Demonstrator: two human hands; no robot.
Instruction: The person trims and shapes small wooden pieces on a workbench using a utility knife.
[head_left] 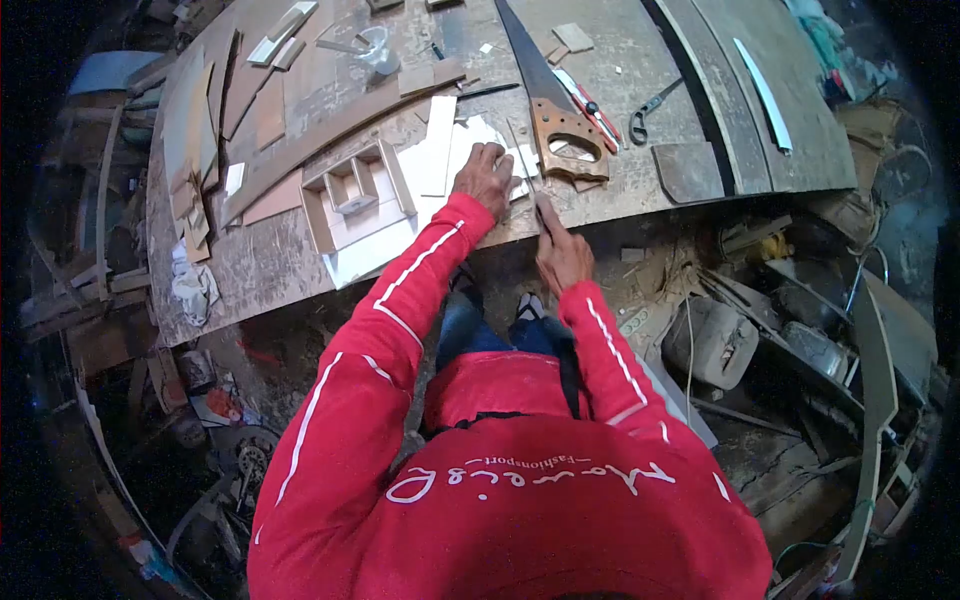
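My left hand (486, 178) presses down on a small pale piece at the table's front edge, its fingers bent close together; what lies under them is partly hidden. To its right, my right hand (562, 255) is wrapped round the handle of a thin saw (524, 165), whose narrow blade points away from me beside the left fingers. White sheets (400, 220) lie under the left hand. A pale strip (439, 145) rests on them. Left of the hands stands a small open wooden frame (357, 195) with inner dividers.
A large handsaw (568, 140) lies right of my hands, beside a red cutter (596, 112) and scissors (650, 112). Long boards (340, 130) and a plastic cup (377, 50) are farther back. A jerrycan (715, 340) sits below the table's right side.
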